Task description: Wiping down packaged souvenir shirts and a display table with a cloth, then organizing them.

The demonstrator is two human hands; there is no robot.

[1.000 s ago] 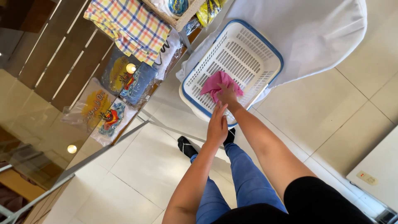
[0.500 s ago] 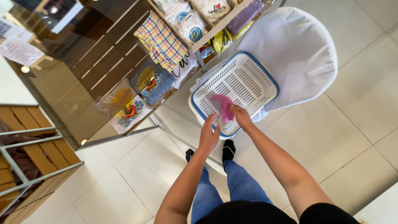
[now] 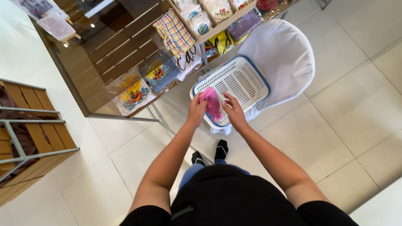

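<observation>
Both hands now up off the basket: left hand (image 3: pixel 197 109) grips the pink cloth (image 3: pixel 212 104), right hand (image 3: pixel 233 111) pinches its near edge, looks like. A second ago the cloth lay lower in the white basket (image 3: pixel 247 79); now it's lifted over the near rim. Basket sits on a white-covered worktop (image 3: pixel 289 54). Shelf with bagged goods (image 3: pixel 159 73) stands far left, not obstructing.

We count two hands, the left hand (image 3: pixel 197 109) and right hand (image 3: pixel 232 112), one pink cloth (image 3: pixel 212 104), one white basket (image 3: pixel 245 77), and one white chair (image 3: pixel 284 54).
</observation>
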